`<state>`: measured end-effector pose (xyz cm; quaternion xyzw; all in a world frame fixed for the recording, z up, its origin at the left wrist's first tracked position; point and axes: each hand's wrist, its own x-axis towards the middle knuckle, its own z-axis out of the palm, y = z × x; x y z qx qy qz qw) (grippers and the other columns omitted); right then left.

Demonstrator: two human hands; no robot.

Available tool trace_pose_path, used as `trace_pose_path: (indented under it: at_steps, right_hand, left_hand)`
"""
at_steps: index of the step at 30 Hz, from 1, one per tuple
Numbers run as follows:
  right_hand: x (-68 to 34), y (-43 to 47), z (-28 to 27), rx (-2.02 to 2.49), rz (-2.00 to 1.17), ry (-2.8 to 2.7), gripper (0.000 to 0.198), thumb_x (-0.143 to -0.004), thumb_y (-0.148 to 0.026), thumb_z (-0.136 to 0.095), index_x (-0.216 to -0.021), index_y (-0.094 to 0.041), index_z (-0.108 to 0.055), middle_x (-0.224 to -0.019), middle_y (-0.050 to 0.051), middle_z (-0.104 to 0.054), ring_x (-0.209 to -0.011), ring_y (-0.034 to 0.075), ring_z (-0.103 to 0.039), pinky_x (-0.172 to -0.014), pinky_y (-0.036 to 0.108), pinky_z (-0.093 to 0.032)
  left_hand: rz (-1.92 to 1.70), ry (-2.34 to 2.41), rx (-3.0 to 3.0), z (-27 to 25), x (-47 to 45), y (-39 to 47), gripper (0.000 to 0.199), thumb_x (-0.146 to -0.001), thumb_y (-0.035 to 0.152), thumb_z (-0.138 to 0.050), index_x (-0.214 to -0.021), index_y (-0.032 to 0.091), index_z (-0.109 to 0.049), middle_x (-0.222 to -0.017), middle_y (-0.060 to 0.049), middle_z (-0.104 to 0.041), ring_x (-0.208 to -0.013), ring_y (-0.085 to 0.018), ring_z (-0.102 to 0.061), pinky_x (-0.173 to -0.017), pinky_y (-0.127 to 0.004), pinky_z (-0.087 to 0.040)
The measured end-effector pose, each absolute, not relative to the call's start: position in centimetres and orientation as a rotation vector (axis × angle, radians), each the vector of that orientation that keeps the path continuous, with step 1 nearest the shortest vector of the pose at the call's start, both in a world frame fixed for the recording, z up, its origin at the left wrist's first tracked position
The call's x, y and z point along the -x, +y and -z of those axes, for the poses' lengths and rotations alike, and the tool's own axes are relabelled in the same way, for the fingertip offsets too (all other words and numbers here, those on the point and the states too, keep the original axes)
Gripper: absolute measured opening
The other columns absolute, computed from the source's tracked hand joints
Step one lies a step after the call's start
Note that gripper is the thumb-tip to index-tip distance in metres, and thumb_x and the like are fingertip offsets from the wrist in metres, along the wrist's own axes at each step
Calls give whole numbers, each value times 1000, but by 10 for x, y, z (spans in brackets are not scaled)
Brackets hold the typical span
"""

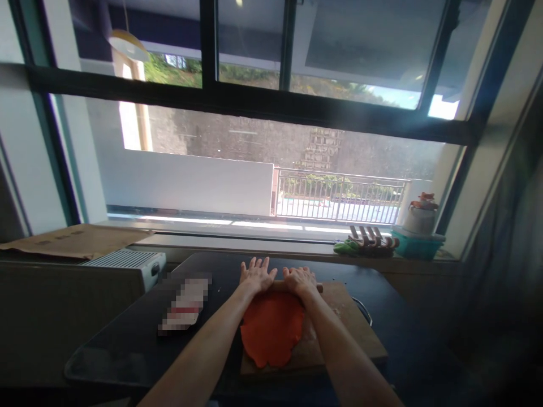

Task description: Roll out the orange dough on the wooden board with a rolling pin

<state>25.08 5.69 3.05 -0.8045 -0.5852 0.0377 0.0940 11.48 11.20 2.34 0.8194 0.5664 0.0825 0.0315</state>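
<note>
A flattened sheet of orange dough (272, 329) lies on a wooden board (345, 322) in front of me. Across the far edge of the dough runs a wooden rolling pin (278, 286). My left hand (257, 275) rests over the pin's left part, fingers stretched forward and spread. On its right part lies my right hand (300, 278), palm down, with the fingers extended. Neither hand is wrapped round the pin. The hands cover much of the pin, though its right end shows beyond my right hand.
The board stands on a dark table (127, 345). A blurred-out packet (186, 305) lies to the left, and a metal handle (363, 311) sticks out at the board's right. A teal box (419, 242) and a dark rack (371, 242) stand by the window sill. Brown paper (72, 240) lies far left.
</note>
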Motion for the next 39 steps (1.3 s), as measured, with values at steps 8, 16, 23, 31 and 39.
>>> trace_pose_path:
  at_steps: [8,16,23,31,39]
  right_hand:
    - [-236,22,-30,2349,-6,-1734,54,-95,-45,-22,-107,-20,-69,-118,12,-64,-116,29,-48,-94,44,-34]
    - [-243,37,-28,2359,-37,-1705,55,-95,-47,-22,-109,-21,-68,-120,12,-62,-118,30,-47,-95,44,-34]
    - [-257,65,-27,2359,-83,-1643,58,-95,-46,-19,-111,-17,-67,-118,13,-63,-113,29,-51,-90,39,-39]
    - [-255,52,-26,2303,-51,-1583,47,-98,-37,-22,-109,-21,-65,-116,11,-62,-102,22,-61,-84,32,-44]
    - [-280,52,-32,2391,-176,-1403,51,-98,-34,-22,-105,-15,-69,-106,16,-68,-101,26,-64,-81,35,-48]
  left_hand:
    - [-295,1747,-2558,-23,-106,81,68,-88,55,-19,-146,21,-30,-151,-9,-34,-142,-28,-19,-112,-58,-10]
    - [-307,1718,-2547,-23,-110,98,69,-88,56,-20,-146,20,-30,-151,-9,-35,-142,-28,-19,-112,-57,-10]
    - [-490,1719,-2548,-24,-119,126,61,-89,51,-28,-141,21,-37,-148,-8,-40,-141,-28,-21,-112,-57,-13]
    - [-872,1680,-2618,-47,-82,103,36,-89,28,-36,-117,20,-57,-128,-8,-58,-128,-23,-40,-110,-40,-23]
    - [-652,1456,-2643,-50,-68,89,25,-85,22,-44,-79,21,-68,-76,-2,-69,-74,-17,-64,-67,-25,-42]
